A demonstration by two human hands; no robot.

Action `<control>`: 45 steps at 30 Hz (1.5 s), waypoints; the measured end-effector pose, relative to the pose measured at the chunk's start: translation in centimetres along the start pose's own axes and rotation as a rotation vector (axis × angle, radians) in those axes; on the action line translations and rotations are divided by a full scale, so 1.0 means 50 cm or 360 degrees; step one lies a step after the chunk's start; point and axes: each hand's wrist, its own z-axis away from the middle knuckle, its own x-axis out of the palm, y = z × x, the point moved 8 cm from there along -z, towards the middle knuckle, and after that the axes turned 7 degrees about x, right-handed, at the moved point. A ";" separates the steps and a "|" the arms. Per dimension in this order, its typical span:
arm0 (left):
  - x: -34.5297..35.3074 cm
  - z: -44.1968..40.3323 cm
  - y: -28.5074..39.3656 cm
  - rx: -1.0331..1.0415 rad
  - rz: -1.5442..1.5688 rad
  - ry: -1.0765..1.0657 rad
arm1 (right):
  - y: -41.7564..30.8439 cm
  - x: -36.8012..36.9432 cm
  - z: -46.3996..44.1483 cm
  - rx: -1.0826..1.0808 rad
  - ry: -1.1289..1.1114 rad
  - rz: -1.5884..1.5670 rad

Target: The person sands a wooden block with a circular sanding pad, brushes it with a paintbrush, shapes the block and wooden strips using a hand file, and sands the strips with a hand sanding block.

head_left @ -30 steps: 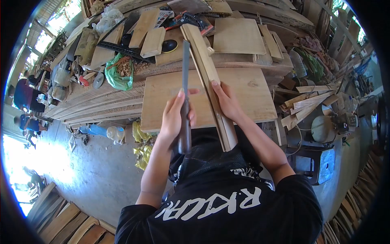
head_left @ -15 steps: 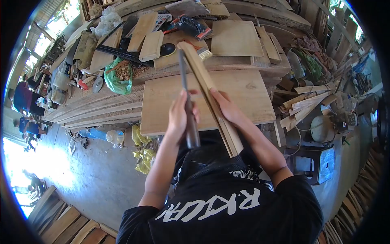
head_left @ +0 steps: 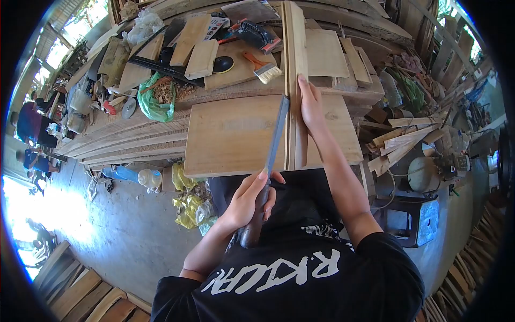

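My left hand (head_left: 251, 201) is wrapped round the dark wooden handle of a chisel-like tool (head_left: 277, 131), low in front of my shirt. Its long grey blade points up and slightly right, and the tip meets or overlaps the left edge of a long grooved wood piece (head_left: 294, 64). My right hand (head_left: 311, 104) grips that piece from its right side. The piece stands nearly straight up in view, its lower end over the front part of a flat wooden board (head_left: 230, 137).
Behind the board lie a paintbrush (head_left: 263, 68), a black round disc (head_left: 223, 62), a green bag of shavings (head_left: 156, 99) and wood offcuts (head_left: 201, 59). A stool (head_left: 427, 221) stands at right. Two people (head_left: 35, 126) are at far left.
The grooved piece has swung from a leftward tilt to nearly straight and moved up and away. My left hand has come down nearer my body, and the blade now leans right towards the piece.
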 end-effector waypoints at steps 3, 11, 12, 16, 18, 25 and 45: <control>-0.010 -0.007 0.019 0.0001 -0.0074 -0.0029 | -0.021 -0.008 -0.001 -0.0141 -0.0023 0.0005; -0.048 -0.085 0.047 0.0114 0.0054 0.0183 | -0.011 0.043 0.118 -0.0017 -0.0045 0.0196; -0.057 -0.095 0.044 0.0104 0.0149 0.0202 | -0.008 0.059 0.136 -0.0080 -0.0137 0.0247; -0.088 -0.100 0.061 0.0193 0.0329 0.0360 | -0.043 0.086 0.182 -0.0191 -0.0454 0.0085; -0.108 -0.086 0.085 0.0390 0.0212 0.0419 | -0.050 0.075 0.183 -0.0187 -0.0393 0.0067; -0.040 -0.035 0.102 0.0347 0.0183 0.0238 | -0.043 0.035 0.109 -0.0143 -0.0215 0.0174; -0.033 -0.043 0.113 0.0456 0.0208 0.0310 | -0.038 0.015 0.165 -0.0242 -0.0377 0.0232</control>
